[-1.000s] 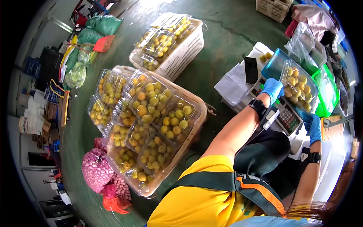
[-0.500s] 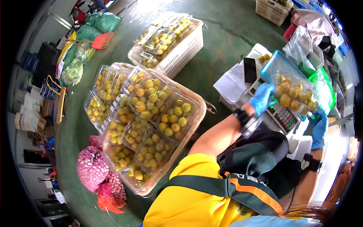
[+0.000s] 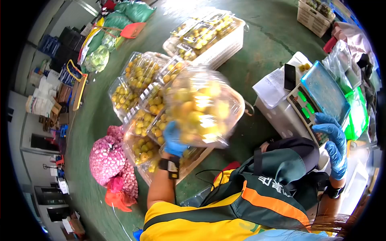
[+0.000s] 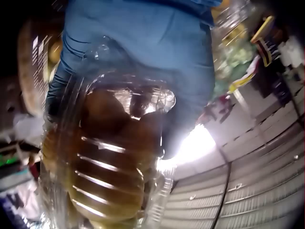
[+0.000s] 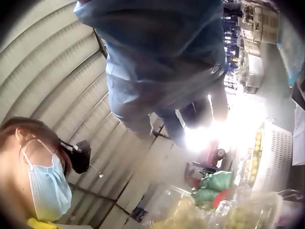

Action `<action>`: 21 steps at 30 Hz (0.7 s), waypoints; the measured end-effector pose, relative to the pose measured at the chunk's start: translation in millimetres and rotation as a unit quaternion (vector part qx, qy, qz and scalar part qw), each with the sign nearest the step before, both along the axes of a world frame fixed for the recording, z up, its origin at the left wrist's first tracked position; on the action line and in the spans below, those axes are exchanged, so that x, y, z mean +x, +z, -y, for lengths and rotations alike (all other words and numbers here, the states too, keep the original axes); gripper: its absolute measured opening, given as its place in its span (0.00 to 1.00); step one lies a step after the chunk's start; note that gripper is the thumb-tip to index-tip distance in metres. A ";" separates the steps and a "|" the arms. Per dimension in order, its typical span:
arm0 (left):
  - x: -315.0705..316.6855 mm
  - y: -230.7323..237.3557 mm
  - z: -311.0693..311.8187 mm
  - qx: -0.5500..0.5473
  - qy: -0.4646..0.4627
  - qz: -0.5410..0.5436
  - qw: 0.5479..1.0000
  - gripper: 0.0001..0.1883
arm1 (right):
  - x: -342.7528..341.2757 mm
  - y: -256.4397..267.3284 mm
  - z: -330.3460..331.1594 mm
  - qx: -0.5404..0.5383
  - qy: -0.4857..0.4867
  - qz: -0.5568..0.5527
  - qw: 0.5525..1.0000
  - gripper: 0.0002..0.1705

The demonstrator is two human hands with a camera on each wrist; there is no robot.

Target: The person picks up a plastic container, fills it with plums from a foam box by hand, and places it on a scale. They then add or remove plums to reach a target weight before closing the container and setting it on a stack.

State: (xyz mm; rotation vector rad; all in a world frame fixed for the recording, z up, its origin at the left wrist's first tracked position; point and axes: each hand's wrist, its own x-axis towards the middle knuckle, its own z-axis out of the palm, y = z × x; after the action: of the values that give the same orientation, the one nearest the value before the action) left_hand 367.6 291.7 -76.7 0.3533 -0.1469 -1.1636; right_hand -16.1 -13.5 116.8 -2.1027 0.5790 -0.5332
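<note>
My left hand, in a blue glove, grips one end of a clear plastic clamshell box of yellow-green round fruit. Motion blurs the box, which hangs over a crate of similar boxes. In the left wrist view, the gloved fingers close over the end of the box, with fruit showing through its ribbed side. My right hand, also blue-gloved, holds nothing and has its fingers spread beside the scale, whose blue pan is bare. Its fingers hang loosely extended in the right wrist view.
Behind the first crate stands a second white crate of filled boxes. A phone and paper sheets lie beside the scale. Pink net bags sit on the floor at left. A green bag is right of the scale.
The fruit box has left the scale pan and swung left over the crate in my left hand. My right hand has let go of it and stays by the scale. The head view has shifted left.
</note>
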 end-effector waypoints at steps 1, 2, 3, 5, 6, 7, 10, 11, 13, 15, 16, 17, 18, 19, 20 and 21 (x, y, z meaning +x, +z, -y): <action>10.7 6.0 -27.9 0.094 0.092 0.032 0.991 0.26 | -4.2 -4.7 0.6 0.008 0.000 -0.011 1.000 0.34; 20.4 11.3 -52.6 0.180 0.166 0.059 0.968 0.26 | -9.5 -9.7 -3.8 0.055 -0.013 -0.009 0.998 0.29; 31.2 12.4 -74.7 0.246 0.216 0.074 0.942 0.27 | -19.9 -18.6 -4.3 0.088 -0.010 -0.022 0.996 0.29; 50.9 0.9 -118.9 0.304 0.238 0.072 0.920 0.28 | -45.1 -34.5 -4.0 0.149 -0.014 -0.047 0.988 0.28; 63.2 -8.1 -142.0 0.326 0.237 0.065 0.913 0.28 | -53.9 -32.4 -10.2 0.161 -0.022 -0.062 0.985 0.27; 75.3 -17.6 -157.0 0.345 0.236 0.062 0.906 0.28 | -65.3 -35.7 -17.3 0.164 -0.026 -0.079 0.983 0.31; 95.5 -46.1 -179.4 0.408 0.256 0.027 0.876 0.30 | -100.0 -38.6 -34.5 0.202 -0.088 -0.131 0.967 0.36; 99.5 -55.8 -183.1 0.398 0.236 0.036 0.886 0.30 | -111.5 -40.0 -37.1 0.202 -0.098 -0.133 0.965 0.35; 108.6 -73.5 -184.0 0.378 0.194 0.056 0.904 0.30 | -146.4 -46.4 -44.1 0.202 -0.121 -0.136 0.962 0.32; 115.6 -79.9 -185.3 0.373 0.148 0.052 0.914 0.26 | -174.4 -52.6 -58.6 0.187 -0.157 -0.130 0.961 0.31; 117.8 -78.4 -185.6 0.385 0.125 0.050 0.913 0.25 | -189.7 -60.5 -71.1 0.184 -0.189 -0.111 0.958 0.30; 121.6 -76.1 -185.0 0.396 0.099 0.051 0.911 0.24 | -203.2 -68.8 -82.6 0.182 -0.224 -0.090 0.953 0.30; 126.0 -75.4 -186.7 0.418 0.072 0.077 0.902 0.23 | -215.6 -75.7 -94.3 0.192 -0.235 -0.083 0.949 0.30; 108.9 -46.0 -166.4 0.457 0.054 0.089 0.884 0.21 | -216.0 -76.8 -109.9 0.184 -0.255 -0.070 0.947 0.25; 104.2 -33.1 -146.6 0.485 0.041 0.130 0.864 0.21 | -218.9 -85.9 -125.1 0.175 -0.299 -0.083 0.934 0.20; 101.9 -20.7 -126.9 0.501 0.041 0.183 0.845 0.21 | -225.6 -95.4 -142.6 0.166 -0.357 -0.099 0.914 0.16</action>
State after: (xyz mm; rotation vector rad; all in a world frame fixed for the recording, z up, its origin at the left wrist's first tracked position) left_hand 469.5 418.6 -97.4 1.5029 0.1669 -0.9944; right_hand -241.8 129.1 21.3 -1.5848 1.4733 -0.5684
